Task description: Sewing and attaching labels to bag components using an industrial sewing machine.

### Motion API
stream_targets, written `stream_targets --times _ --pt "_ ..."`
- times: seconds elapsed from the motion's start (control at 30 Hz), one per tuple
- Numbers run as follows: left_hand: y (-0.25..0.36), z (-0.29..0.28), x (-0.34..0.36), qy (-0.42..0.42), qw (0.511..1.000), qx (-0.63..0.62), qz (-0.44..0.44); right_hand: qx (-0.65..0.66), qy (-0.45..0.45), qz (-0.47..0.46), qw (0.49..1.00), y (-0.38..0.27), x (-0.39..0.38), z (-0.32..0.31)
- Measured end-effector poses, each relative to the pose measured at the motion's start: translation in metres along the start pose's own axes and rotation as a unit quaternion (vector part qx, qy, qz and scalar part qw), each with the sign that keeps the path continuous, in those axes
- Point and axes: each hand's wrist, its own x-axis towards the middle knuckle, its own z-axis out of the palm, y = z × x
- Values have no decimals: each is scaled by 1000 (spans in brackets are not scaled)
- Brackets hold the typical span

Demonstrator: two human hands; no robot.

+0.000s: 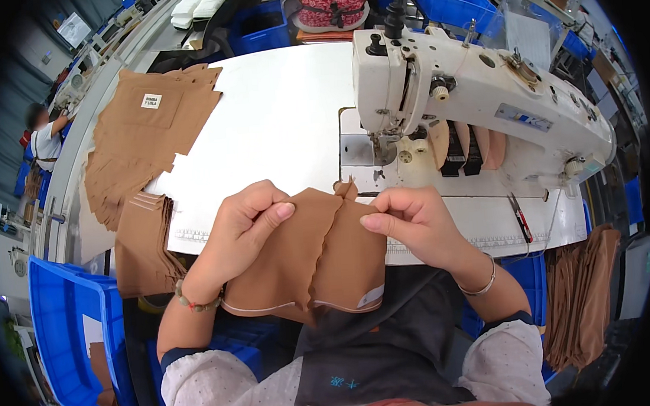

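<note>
A brown fabric piece [287, 254] hangs between my hands at the front edge of the table. A wavy raw-edged seam runs down its middle, and white lines its lower edge. My left hand [244, 226] pinches the upper left corner between thumb and fingers. On the opposite side, my right hand [419, 223] pinches the upper right edge. Beyond the fabric stands a white sewing machine [474, 82]; its needle area is behind the cloth, which is apart from the presser foot. A small tuft of brown cloth [345, 190] sticks up at the seam's top.
Brown cut panels [138, 132] lie fanned out at the table's left, with a folded brown stack [143, 240] nearer me. Red-and-black thread snips [520, 217] rest at right. A blue bin [72, 330] stands lower left, and brown pieces [584, 299] hang lower right. Another person [44, 138] sits far left.
</note>
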Motion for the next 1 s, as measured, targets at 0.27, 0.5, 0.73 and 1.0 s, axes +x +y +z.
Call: stream_targets --times 0.27,0.5,0.73,1.0 --pt "9 15 0 16 985 -149 -86 52 47 -23 997 -11 -24 8" --pt "-13 9 0 24 994 -101 22 -335 -58 -291 894 -22 -29 5" --pt "-11 -28 -24 32 980 -171 -99 -478 29 -671 566 -23 23 57" --pt "60 -52 76 -111 912 391 64 -538 26 -618 573 7 45 61"
